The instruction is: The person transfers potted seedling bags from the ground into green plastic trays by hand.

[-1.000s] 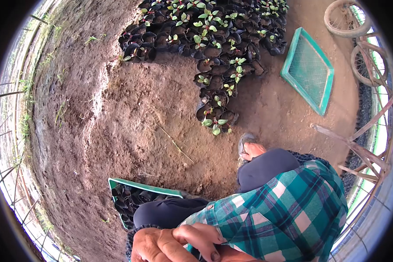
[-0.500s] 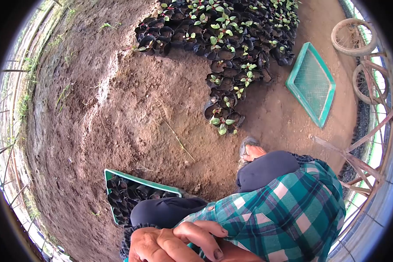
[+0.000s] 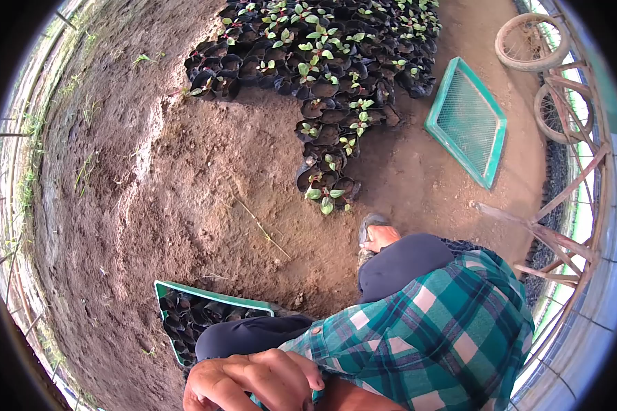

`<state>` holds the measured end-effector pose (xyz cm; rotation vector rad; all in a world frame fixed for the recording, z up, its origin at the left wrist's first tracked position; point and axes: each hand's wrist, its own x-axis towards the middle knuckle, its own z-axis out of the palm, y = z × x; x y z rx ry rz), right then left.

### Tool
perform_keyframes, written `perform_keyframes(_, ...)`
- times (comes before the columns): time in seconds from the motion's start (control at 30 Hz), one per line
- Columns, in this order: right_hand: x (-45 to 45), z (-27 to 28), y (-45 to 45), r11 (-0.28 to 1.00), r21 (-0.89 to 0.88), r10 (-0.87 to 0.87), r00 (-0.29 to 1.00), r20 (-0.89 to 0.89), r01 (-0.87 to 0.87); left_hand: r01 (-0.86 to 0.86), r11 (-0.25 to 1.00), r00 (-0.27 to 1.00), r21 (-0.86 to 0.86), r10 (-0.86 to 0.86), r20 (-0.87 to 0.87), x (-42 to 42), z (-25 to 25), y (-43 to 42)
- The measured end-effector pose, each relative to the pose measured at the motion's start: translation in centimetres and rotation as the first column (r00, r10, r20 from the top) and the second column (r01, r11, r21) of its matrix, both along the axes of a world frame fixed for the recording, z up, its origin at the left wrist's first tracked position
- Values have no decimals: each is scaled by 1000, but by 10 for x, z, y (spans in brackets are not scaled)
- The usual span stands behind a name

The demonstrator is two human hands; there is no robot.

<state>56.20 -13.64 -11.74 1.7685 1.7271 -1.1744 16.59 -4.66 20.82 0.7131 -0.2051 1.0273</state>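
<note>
At the bottom edge, my left hand (image 3: 250, 382) lies in front of my left knee with its fingers bent and pointing right. What the fingers close on, if anything, is hidden. A bare forearm (image 3: 360, 397) runs below the plaid shirt, close to the fingertips; my right hand itself does not show. Just beyond the left hand stands a green-rimmed tray (image 3: 216, 296). Black nursery bags (image 3: 185, 312) are packed inside it, and my knee covers part of it.
Many black bags with seedlings (image 3: 315, 55) stand in rows ahead. A green mesh-bottomed frame (image 3: 499, 152) lies on the soil to their right. Farther right are spoked wheels (image 3: 533, 65) and a rusty metal frame (image 3: 562, 240). My sandalled foot (image 3: 379, 236) is below the seedlings.
The view has shifted, so the seedlings, mesh frame and wheels appear farther left. My left hand sits slightly lower and farther left, its fingers more bunched.
</note>
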Motion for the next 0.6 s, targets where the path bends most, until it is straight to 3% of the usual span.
perform_keyframes(0.1,3,-6,-7,996,93,18,1000,-16,-16,48,999,999,18,-48,4,3,0,1)
perform_keyframes(0.23,4,-9,-7,998,66,-5,1000,-8,5,13,997,999,-80,-16,-38,7,5,-8)
perform_keyframes(0.43,8,0,23,994,-100,35,996,-76,-42,51,996,998,-69,-53,-30,17,2,-2)
perform_keyframes(0.5,19,-13,48,956,-7,-291,947,-139,293,63,991,996,-117,-69,-54,16,0,-4)
perform_keyframes(0.57,37,-32,86,797,495,-334,936,-115,346,-15,995,995,-97,6,-98,16,-8,-12)
perform_keyframes(0.6,55,-51,108,699,547,-426,883,-198,460,-52,995,992,-86,42,-119,17,-11,-14)
